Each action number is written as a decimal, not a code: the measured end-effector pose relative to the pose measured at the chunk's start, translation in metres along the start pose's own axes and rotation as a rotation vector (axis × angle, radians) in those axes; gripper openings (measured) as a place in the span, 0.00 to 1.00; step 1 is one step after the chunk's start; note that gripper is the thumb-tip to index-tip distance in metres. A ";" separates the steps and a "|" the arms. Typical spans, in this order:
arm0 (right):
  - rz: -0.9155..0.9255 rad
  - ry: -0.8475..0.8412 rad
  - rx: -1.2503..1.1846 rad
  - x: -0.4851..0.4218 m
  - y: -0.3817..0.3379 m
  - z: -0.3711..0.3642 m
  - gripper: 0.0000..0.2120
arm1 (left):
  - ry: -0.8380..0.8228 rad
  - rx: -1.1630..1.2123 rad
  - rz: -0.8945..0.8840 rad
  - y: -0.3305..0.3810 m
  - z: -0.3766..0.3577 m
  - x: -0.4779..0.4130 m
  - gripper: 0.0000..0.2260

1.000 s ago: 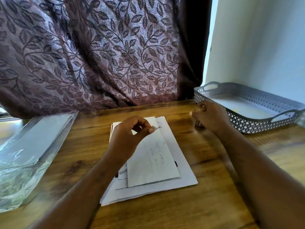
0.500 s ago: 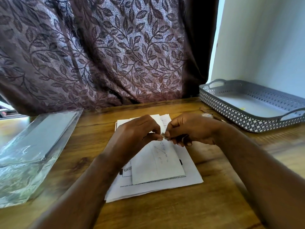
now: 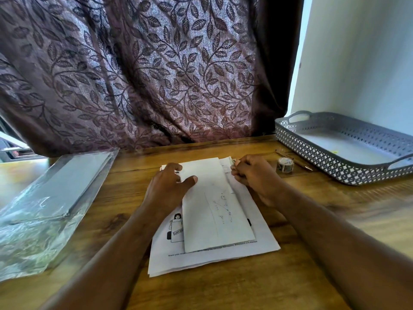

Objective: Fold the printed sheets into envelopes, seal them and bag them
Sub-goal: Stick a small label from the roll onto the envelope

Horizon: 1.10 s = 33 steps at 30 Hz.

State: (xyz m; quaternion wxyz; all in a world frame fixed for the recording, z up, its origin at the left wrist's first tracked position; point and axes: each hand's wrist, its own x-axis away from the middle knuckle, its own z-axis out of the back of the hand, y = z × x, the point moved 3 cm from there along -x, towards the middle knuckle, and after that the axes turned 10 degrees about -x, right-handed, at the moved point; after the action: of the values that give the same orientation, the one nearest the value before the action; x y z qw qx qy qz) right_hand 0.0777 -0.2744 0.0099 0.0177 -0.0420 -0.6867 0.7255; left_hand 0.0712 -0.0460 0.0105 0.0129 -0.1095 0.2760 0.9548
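The left hand [image 3: 169,186] lies spread, fingers pressing the upper left of one folded envelope [image 3: 214,211]. The right hand [image 3: 252,175] is curled, pinching a small tape scrap [image 3: 233,161] at the envelope's top right corner. The envelope is white and long, with faint writing showing through, and lies slightly tilted on a stack of printed sheets [image 3: 212,256] mid-counter [image 3: 223,289]. Right of it stand one tape roll [image 3: 285,164], a thin pen [image 3: 300,164] and one grey perforated tray [image 3: 335,166]. One clear bag [image 3: 51,198] lies left, and a leaf-patterned curtain [image 3: 145,74] hangs behind.
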 end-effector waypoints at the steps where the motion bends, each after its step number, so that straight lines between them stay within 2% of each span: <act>1: -0.007 0.006 -0.005 0.000 0.000 -0.001 0.09 | -0.018 0.018 0.015 0.002 0.000 0.000 0.26; 5: -0.025 0.036 -0.016 -0.002 0.000 0.000 0.09 | -0.070 0.086 0.071 0.007 -0.002 -0.001 0.30; 12: -0.075 0.054 -0.065 -0.009 0.005 0.002 0.10 | -0.115 0.524 0.198 0.002 -0.014 -0.009 0.32; 15: -0.091 0.068 -0.063 -0.010 0.005 0.002 0.09 | -0.136 0.583 0.226 0.006 -0.015 -0.007 0.31; 17: -0.102 0.077 -0.081 -0.010 0.004 0.002 0.09 | -0.133 0.543 0.225 0.007 -0.015 -0.008 0.32; 19: -0.106 0.074 -0.070 -0.010 0.004 0.003 0.08 | -0.149 0.508 0.222 0.008 -0.012 -0.007 0.28; 22: -0.098 0.042 -0.080 -0.010 0.003 0.003 0.08 | -0.283 0.447 0.198 0.009 -0.004 -0.005 0.25; 26: -0.079 0.011 -0.073 -0.012 0.003 0.005 0.07 | -0.419 0.242 0.122 0.005 0.003 -0.004 0.26; 33: -0.043 0.005 0.006 -0.014 0.004 0.005 0.07 | -0.359 -0.041 -0.036 0.005 0.003 -0.004 0.24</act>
State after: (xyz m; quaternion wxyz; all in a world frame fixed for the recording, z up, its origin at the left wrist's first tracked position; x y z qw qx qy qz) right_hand 0.0915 -0.2803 0.0067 0.0354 -0.0289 -0.6853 0.7269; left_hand 0.0745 -0.0483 0.0169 0.0768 0.0573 0.2480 0.9640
